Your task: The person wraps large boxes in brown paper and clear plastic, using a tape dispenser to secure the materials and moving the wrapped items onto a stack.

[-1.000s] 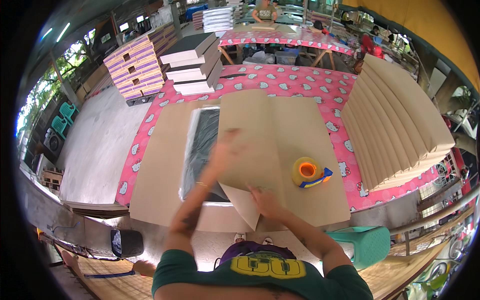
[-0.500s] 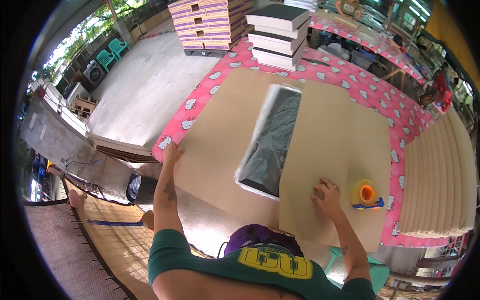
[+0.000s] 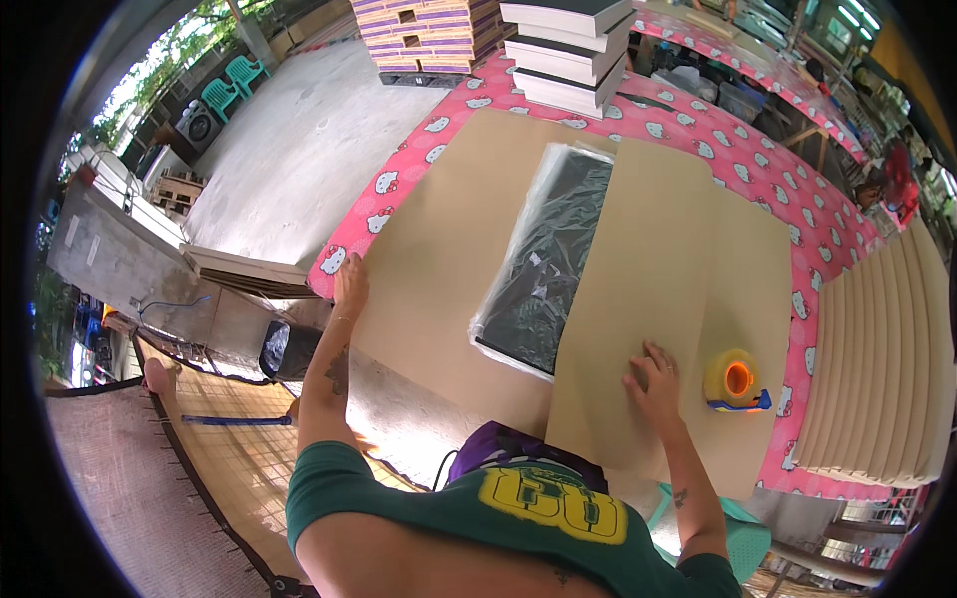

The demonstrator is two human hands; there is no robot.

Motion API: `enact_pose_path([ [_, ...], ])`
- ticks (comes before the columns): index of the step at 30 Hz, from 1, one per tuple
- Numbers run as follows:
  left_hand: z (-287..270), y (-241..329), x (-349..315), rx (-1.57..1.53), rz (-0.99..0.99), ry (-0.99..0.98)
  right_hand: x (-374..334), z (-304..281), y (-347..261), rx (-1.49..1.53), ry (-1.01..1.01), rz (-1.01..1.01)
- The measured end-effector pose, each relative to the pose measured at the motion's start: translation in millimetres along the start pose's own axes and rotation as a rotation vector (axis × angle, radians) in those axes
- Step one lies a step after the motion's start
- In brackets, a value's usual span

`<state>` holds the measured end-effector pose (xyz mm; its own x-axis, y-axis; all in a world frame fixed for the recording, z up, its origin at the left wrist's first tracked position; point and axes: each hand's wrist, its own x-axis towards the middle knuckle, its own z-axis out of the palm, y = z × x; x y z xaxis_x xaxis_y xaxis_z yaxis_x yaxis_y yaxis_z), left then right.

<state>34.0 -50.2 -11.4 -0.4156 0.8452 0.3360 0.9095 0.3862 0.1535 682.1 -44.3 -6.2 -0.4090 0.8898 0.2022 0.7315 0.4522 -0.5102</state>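
One plastic-wrapped dark panel (image 3: 546, 269) lies on brown sheeting (image 3: 439, 249) mid-surface (image 3: 414, 149), beside a flap (image 3: 638, 259) that the right hand (image 3: 655, 387), loosely spread and gripping nothing, seemingly presses flat. The left hand (image 3: 351, 283), partly curled, meets the sheeting's left edge, perhaps to steady it; any pinch is unclear. A tape dispenser (image 3: 736, 379) sits at right, apparently for easy reach.

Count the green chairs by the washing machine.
2. The first green chair stands nearest the washing machine, at upper left; the second green chair is beside it, farther from the machine. More could be hidden.
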Motion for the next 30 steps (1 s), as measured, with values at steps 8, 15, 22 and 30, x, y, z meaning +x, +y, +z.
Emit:
enact_pose_path([
  [8, -64, 77, -6, 0.222, 0.257, -0.236, -3, -3, -13, -0.068, -0.077, -0.001],
  [15, -147, 378, -96, -0.605, 0.76, -0.787, -1, -18, -20, -0.09, -0.145, 0.035],
  [22, -51, 428, -97, -0.49, 0.622, -1.006, 14, -10, 48, 0.267, 0.041, 0.087],
  [30, 124, 265, 76, -0.922, 0.159, -0.328, 95, 5, 150, 0.271, 0.55, 0.619],
])
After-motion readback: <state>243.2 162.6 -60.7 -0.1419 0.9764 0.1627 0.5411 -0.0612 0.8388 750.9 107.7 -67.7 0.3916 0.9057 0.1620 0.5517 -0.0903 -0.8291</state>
